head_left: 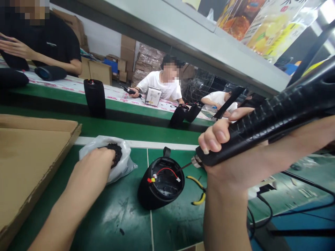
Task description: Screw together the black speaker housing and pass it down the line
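Black ribbed electric screwdriver (274, 118) is wrapped in the right hand (235, 153), fingers closed round the grip, bit angled down at the open end of the black speaker housing (161, 184). Left hand (101, 162) is buried in the clear plastic bag (123, 157) of small dark parts, probably screws; whether its fingers are pinched on one, cannot tell. Housing lies on its side on the green bench (117, 216) between both hands, open end up toward the driver, red wire (167, 170) exposed. Yellow-handled pliers (199, 191) just beside it, cardboard sheet (31, 157) far left.
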Action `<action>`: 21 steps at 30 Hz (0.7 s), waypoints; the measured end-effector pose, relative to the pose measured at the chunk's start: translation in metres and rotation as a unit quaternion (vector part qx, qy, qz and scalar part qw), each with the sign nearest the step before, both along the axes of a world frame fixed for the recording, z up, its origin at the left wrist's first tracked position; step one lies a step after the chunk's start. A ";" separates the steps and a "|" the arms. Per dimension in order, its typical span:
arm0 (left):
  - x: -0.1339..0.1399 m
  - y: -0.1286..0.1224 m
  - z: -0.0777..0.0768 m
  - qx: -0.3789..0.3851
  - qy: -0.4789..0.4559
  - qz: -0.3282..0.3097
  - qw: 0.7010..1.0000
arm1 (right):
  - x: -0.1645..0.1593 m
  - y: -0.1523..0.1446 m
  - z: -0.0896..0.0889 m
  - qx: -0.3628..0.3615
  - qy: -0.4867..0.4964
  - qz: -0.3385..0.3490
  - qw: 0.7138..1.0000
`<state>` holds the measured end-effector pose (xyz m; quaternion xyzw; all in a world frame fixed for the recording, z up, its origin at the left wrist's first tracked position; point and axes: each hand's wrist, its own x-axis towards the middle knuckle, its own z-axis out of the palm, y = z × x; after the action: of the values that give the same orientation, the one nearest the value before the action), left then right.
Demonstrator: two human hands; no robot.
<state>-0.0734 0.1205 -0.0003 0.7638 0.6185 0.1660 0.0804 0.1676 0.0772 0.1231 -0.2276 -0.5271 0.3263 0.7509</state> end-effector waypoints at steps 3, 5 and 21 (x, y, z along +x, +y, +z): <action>-0.003 -0.002 0.005 -0.005 0.045 -0.003 0.999 | 0.001 -0.002 0.000 0.018 -0.008 0.009 1.000; -0.004 -0.001 0.006 -0.002 0.061 -0.011 0.998 | 0.001 -0.003 0.001 0.040 -0.020 0.042 0.998; 0.005 -0.006 0.016 0.063 0.084 0.002 0.994 | -0.006 -0.036 0.002 0.006 0.001 0.020 1.000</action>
<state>-0.0684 0.1147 0.0160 0.7777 0.6127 0.1396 -0.0203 0.1614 0.0409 0.1252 -0.2124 -0.5324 0.3387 0.7461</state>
